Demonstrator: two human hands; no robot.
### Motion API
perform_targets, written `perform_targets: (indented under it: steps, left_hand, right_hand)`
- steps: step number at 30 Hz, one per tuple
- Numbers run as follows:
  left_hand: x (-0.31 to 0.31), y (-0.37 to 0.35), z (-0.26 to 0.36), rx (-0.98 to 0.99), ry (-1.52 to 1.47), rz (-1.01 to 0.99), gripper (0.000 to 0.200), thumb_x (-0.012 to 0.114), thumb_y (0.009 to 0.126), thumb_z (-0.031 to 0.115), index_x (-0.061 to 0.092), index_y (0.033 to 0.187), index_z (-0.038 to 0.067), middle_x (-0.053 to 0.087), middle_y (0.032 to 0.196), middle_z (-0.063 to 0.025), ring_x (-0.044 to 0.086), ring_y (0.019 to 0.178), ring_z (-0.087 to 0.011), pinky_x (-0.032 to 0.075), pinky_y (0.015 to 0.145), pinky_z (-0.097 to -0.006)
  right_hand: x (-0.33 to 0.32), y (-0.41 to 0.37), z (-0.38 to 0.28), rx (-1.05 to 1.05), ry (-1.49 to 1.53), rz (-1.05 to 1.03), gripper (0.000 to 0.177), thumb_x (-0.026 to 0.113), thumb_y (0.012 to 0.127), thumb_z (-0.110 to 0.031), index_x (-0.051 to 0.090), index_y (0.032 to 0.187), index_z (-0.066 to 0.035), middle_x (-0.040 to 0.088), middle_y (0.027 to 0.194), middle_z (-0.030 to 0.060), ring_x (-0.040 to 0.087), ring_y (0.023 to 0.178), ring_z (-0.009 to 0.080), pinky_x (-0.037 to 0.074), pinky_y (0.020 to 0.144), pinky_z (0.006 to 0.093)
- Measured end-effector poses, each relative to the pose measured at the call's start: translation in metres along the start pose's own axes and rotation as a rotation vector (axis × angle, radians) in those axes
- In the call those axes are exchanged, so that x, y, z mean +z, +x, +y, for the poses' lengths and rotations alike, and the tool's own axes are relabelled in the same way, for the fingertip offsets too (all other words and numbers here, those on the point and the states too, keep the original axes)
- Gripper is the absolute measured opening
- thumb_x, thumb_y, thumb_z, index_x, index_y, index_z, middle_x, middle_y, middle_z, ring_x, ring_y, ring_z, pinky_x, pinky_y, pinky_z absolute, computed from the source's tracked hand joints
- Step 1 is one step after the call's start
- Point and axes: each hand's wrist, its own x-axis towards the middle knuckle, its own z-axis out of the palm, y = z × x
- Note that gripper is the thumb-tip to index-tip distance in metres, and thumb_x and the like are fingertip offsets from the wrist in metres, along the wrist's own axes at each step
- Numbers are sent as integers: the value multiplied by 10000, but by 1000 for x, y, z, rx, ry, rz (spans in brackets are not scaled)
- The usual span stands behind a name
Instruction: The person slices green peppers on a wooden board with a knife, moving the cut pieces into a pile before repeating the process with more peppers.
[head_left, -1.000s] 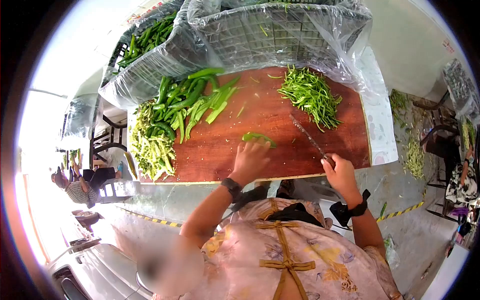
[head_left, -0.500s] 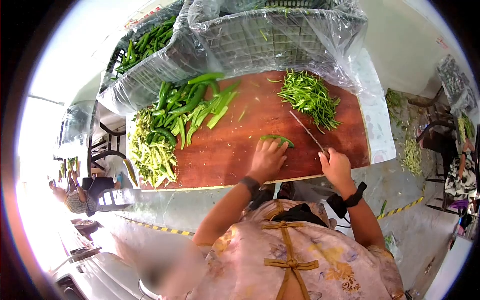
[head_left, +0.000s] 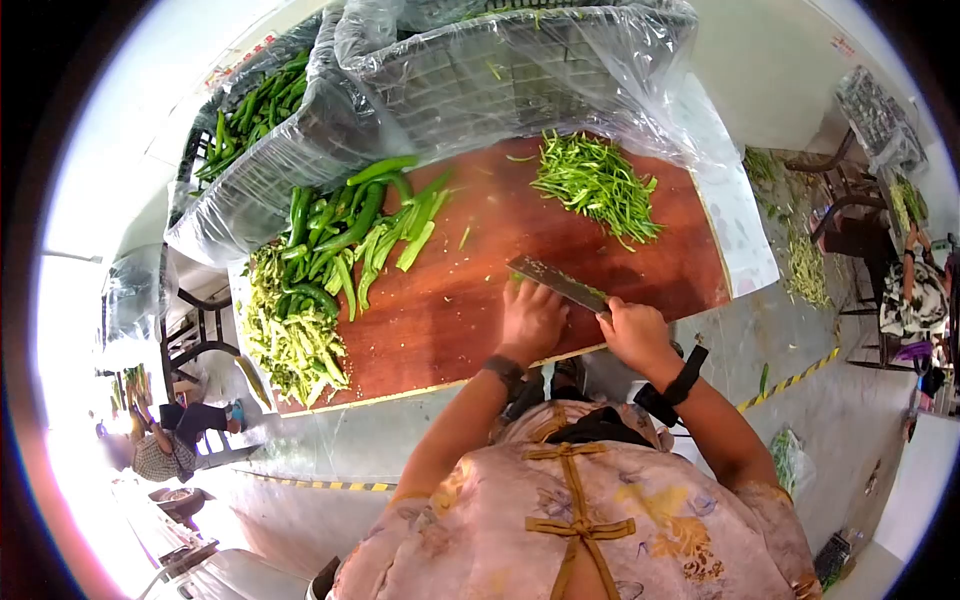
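Observation:
My right hand [head_left: 638, 336] is closed round the handle of a knife [head_left: 558, 281]. Its broad blade lies slantwise just beyond the fingertips of my left hand [head_left: 533, 318]. Curled left fingers press a green pepper [head_left: 515, 284] against the reddish-brown board [head_left: 450, 300]; blade and fingers hide most of it. At the board's far right is a pile of thin green pepper strips [head_left: 598, 185]. Whole green peppers [head_left: 350, 225] and split pepper pieces [head_left: 412, 235] lie on the left, beside a heap of pale seedy pepper cores [head_left: 290, 335].
Plastic-lined crates [head_left: 520, 85] stand along the board's far edge; the left one holds green peppers [head_left: 258, 110]. Chairs [head_left: 200, 325] are on the left. Other people [head_left: 165, 455] sit at both sides. Yellow-black tape [head_left: 790, 380] marks the floor, with green scraps [head_left: 805, 265] at right.
My right hand has moved left and brought the knife over the pepper, close to my left fingers. My left hand still presses on the pepper. The whole view has shifted slightly.

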Motion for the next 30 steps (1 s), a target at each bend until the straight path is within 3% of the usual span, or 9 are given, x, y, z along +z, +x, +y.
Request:
perform_targets:
  steps: [7, 20, 23, 26, 30]
  left_hand:
    - [0, 1, -8, 100, 71, 33, 252, 566, 813, 252, 616, 1035, 142, 554, 1093, -37, 463, 1083, -256, 326, 911, -492]
    - [-3, 3, -12, 71, -62, 100, 238, 575, 801, 210, 620, 1020, 127, 556, 1080, -33, 483, 1065, -235, 336, 894, -481]
    - [-3, 1, -12, 80, -42, 48, 259, 589, 786, 195, 617, 1031, 115, 554, 1097, -33, 485, 1075, -229, 337, 900, -477]
    - [-4, 5, -10, 94, -89, 144, 278, 593, 781, 183, 609, 1048, 104, 551, 1115, -33, 482, 1088, -231, 339, 904, -474]
    - [-8, 5, -10, 73, -109, 151, 267, 583, 778, 178, 601, 1039, 122, 557, 1105, -37, 491, 1078, -245, 335, 903, -475]
  right_hand:
    - [-3, -8, -8, -29, -47, 34, 214, 565, 841, -238, 582, 851, -26, 613, 656, 172, 609, 600, 346, 485, 559, 458]
    - [6, 9, -5, -91, -118, -33, 194, 554, 847, -220, 565, 820, -27, 607, 632, 164, 611, 587, 334, 485, 542, 444]
    - [25, 27, -3, -121, -70, 7, 192, 551, 850, -219, 570, 828, -29, 601, 617, 166, 611, 585, 334, 485, 541, 440]
    - [25, 59, -10, -120, -106, 87, 221, 539, 863, -239, 586, 851, -24, 599, 613, 171, 606, 578, 345, 481, 535, 450]
    - [13, 43, -7, -91, -82, 101, 206, 542, 866, -241, 604, 868, -45, 604, 625, 164, 600, 578, 349, 482, 538, 459]
